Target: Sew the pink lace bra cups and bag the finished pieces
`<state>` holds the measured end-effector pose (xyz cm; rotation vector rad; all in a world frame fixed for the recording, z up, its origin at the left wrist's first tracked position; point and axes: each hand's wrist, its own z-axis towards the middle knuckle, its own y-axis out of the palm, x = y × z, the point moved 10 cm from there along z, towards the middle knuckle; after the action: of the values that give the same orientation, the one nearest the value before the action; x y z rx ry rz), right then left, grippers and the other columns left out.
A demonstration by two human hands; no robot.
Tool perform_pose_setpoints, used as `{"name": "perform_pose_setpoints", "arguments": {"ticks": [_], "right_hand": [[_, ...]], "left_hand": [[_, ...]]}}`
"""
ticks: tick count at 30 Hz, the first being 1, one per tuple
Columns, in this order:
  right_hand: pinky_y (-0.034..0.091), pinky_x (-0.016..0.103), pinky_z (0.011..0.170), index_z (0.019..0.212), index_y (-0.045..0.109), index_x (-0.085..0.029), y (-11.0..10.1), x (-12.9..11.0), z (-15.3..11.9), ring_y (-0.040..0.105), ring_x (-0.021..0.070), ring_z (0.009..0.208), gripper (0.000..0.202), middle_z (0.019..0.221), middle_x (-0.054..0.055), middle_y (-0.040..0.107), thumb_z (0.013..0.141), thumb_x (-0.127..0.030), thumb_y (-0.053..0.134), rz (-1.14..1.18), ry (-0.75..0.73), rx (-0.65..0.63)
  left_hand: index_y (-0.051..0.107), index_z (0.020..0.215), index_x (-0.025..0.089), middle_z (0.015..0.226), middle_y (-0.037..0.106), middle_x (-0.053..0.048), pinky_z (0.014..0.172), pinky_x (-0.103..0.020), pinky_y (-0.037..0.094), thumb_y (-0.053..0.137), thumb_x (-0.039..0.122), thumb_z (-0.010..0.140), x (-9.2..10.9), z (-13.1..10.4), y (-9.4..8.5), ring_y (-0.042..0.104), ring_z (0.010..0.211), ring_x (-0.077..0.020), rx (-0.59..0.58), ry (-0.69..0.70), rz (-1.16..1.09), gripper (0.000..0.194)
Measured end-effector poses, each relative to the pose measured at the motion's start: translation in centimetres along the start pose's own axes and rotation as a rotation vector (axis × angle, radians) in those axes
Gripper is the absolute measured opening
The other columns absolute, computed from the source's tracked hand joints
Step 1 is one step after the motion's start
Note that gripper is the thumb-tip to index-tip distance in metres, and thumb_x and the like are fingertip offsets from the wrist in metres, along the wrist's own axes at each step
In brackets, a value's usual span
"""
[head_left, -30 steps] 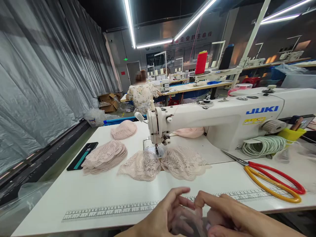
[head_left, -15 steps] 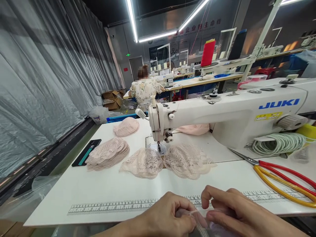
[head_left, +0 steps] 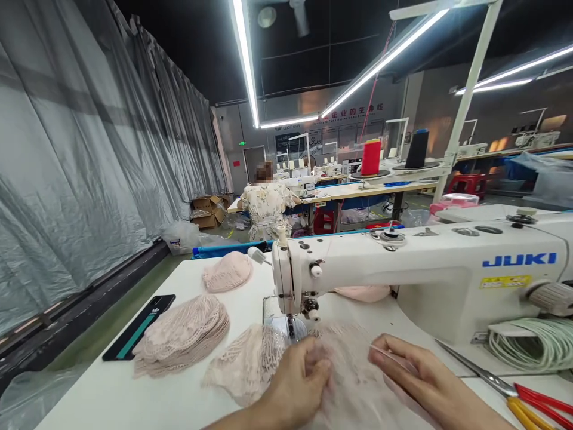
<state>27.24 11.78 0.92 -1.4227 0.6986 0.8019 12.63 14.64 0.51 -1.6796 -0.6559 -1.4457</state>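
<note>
A sheer, pale mesh fabric [head_left: 353, 382] is stretched between my two hands, in front of the needle. My left hand [head_left: 298, 379] is closed, pinching its left edge. On the other side my right hand [head_left: 414, 370] pinches the right edge between thumb and fingers. Behind the mesh lies a beige lace piece [head_left: 244, 364], by the presser foot [head_left: 290, 327] of the white sewing machine [head_left: 358, 263]; the mesh and my left hand cover its right half. To the left sits a stack of lace cups [head_left: 183, 334], with a pink moulded cup [head_left: 228, 272] beyond it.
Scissors with red and yellow handles [head_left: 496, 382] lie at the right, near a coil of pale green cord [head_left: 530, 343]. A black phone-like item [head_left: 141, 328] rests at the table's left edge. Ahead, a person [head_left: 266, 203] sits at another bench.
Both hands have risen from the table's front edge toward the needle, drawing apart and spreading the mesh over the lace. The view has tilted upward.
</note>
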Motion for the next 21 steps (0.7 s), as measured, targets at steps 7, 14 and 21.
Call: {"name": "perform_pose_setpoints", "arguments": {"ticks": [7,14,21], "right_hand": [[0.031,0.029,0.054,0.072,0.037,-0.026,-1.5,3.5,4.2,0.046,0.0196,0.054,0.029,0.054,-0.004,0.039,0.091,-0.044,0.025,-0.319,0.015,0.164],[0.037,0.034,0.056,0.102,0.053,-0.026,-0.5,5.1,5.3,0.061,0.0283,0.061,0.027,0.061,0.002,0.058,0.088,-0.038,0.033,-0.609,-0.05,0.148],[0.046,0.029,0.058,0.085,0.062,-0.026,-4.2,6.5,3.9,0.067,0.0211,0.065,0.016,0.066,0.0,0.065,0.086,-0.027,0.046,-0.777,-0.18,0.182]], "left_hand": [[0.055,0.103,0.013,0.076,0.059,-0.001,0.065,-0.026,0.043,0.062,0.02,0.068,-2.9,3.9,-1.3,0.053,0.066,-0.015,0.02,-0.103,0.139,0.036],[0.038,0.139,0.017,0.144,0.037,-0.014,0.106,-0.041,0.025,0.056,0.024,0.075,-3.4,3.1,-1.6,0.032,0.13,-0.0343,-0.034,-0.059,0.413,0.067],[0.05,0.131,0.027,0.122,0.051,-0.011,0.083,-0.036,0.039,0.057,0.034,0.076,-3.6,4.7,2.3,0.056,0.096,-0.0318,-0.181,-0.081,0.545,0.056]]}}
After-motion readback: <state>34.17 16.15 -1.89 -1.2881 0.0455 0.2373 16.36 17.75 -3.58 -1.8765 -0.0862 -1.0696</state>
